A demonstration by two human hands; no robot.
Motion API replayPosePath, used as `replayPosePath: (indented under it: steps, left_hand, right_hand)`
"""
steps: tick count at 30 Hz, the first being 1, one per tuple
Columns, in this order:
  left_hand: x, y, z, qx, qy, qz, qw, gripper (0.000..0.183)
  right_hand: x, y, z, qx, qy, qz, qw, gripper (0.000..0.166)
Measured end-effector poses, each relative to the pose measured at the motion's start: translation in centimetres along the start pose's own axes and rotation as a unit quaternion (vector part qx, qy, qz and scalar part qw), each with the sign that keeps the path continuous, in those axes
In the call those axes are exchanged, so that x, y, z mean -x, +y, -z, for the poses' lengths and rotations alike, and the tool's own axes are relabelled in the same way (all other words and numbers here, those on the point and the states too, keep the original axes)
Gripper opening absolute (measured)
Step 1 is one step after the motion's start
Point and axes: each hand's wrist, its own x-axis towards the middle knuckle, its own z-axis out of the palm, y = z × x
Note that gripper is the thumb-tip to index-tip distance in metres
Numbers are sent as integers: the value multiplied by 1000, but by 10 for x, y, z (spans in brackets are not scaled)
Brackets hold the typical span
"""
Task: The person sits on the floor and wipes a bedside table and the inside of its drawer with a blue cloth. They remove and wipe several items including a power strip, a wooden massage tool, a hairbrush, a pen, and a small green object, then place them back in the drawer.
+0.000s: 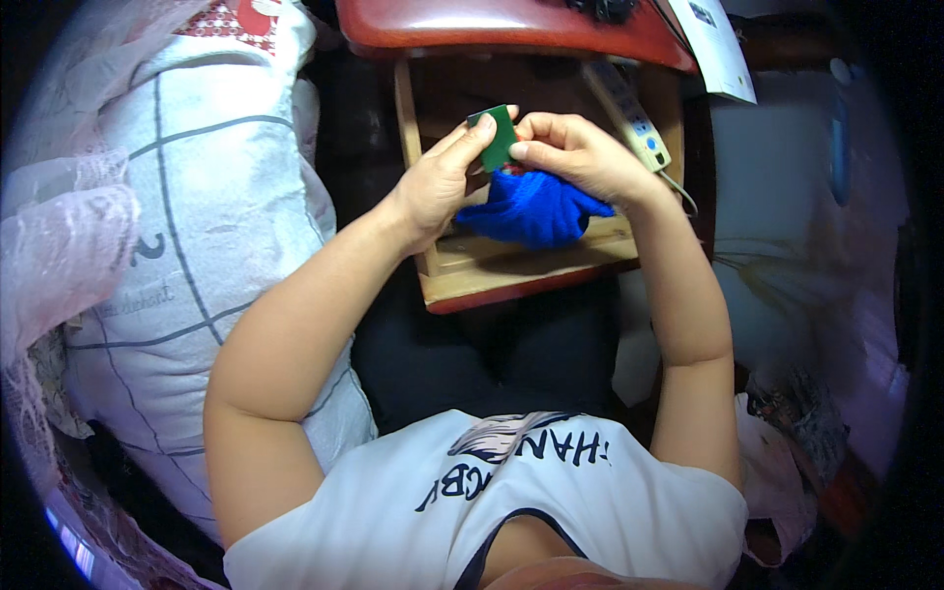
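A flat green rectangular card (499, 138) is upright in my left hand (445, 172), with the thumb across its face and the other fingers behind it. At the card's right edge, the thumb and curled fingers of my right hand (571, 151) come together. A bright blue cloth (538, 210) hangs in folds beneath that hand, seemingly gripped in it; the fingers partly hide how it is held. Small red bits show between the card, the fingers and the cloth. Both hands are above an open wooden drawer (501, 287).
A red glossy tabletop (457, 29) overhangs the drawer. Inside the drawer's right side lies a white power strip (627, 110) with a cable. A printed sheet (712, 51) juts over the table's right edge. Grey-lined white bedding (214, 206) fills the left side.
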Motion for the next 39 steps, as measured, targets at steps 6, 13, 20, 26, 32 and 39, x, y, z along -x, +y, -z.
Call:
replayPosePath:
  steps: [6, 13, 20, 26, 32, 39]
  left_hand:
    - [-6, 6, 14, 104, 18, -41, 994, 47]
    - [-4, 4, 13, 88, -9, -11, 996, 62]
    - [-2, 0, 11, -1, 12, 4, 1000, 59]
    - [-7, -13, 16, 105, 56, -123, 985, 43]
    - [-2, -2, 1, -100, 92, -79, 988, 59]
    - [-7, -7, 10, -160, 35, -4, 986, 69]
  right_hand:
    - [12, -12, -2, 69, 88, 22, 993, 23]
    - [47, -52, 30, -21, 344, 191, 919, 18]
    - [-8, -42, -39, 124, 433, 327, 831, 14]
    - [-11, -27, -89, 353, 335, 247, 838, 36]
    - [1, -20, -70, 431, 340, 218, 807, 24]
    - [5, -10, -38, 496, 393, 107, 767, 20]
